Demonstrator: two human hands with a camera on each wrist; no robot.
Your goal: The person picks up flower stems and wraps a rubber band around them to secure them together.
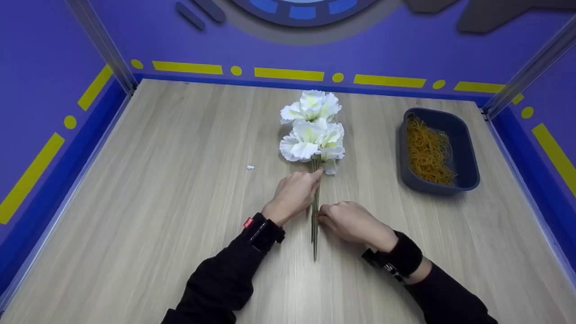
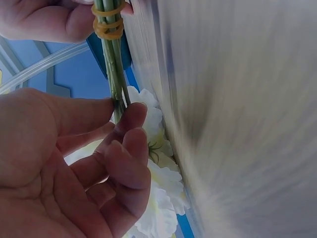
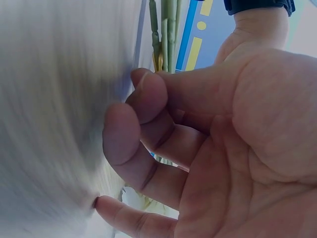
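Note:
A bunch of white artificial flowers (image 1: 310, 139) lies on the table, its green stems (image 1: 314, 243) pointing toward me. My left hand (image 1: 294, 191) pinches the stems between thumb and fingers just below the blooms. Lower down, an orange rubber band (image 2: 108, 27) is wound round the stems in several loops, as the left wrist view shows. At that band is my right hand (image 1: 348, 220), thumb and forefinger pinched together on it beside the stems. Its fingers (image 3: 121, 134) hide most of the band in the right wrist view, and one fingertip touches the table.
A dark grey tub (image 1: 468, 157) at the right holds a heap of orange rubber bands (image 1: 425, 153). A small white scrap (image 1: 250, 167) lies left of the flowers. Blue-purple panels (image 1: 382, 54) wall the wooden table (image 1: 180, 180) at the back and both sides.

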